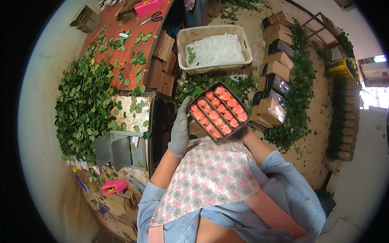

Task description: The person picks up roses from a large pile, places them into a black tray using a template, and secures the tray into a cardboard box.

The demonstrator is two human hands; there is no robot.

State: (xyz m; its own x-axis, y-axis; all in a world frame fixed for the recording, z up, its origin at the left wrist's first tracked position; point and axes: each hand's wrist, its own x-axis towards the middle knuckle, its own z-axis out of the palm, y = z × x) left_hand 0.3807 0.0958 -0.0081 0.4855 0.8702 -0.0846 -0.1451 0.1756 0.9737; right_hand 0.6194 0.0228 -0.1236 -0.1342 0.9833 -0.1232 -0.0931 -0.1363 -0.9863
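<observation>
A square bunch of coral-pink roses (213,114) is held in front of the apron. Its blooms stand in rows between cardboard strips, within a dark wrapper (219,84). My left hand (180,130), in a grey glove, grips the wrapper's left side. From the lower right my right hand (243,133) supports the bunch; its fingers are hidden beneath, and only the wrist end shows. The stems are out of sight below the blooms. Just beyond the bunch, green rose leaves (194,83) lie on the floor.
A cream plastic basket (182,57) of white sleeves stands ahead. Left are a red table (121,60) with scissors (151,18), heaped leafy stems (88,109) and a metal frame (121,152). Wrapped bunches (275,73) line the floor at right. A person's leg (195,15) shows beyond.
</observation>
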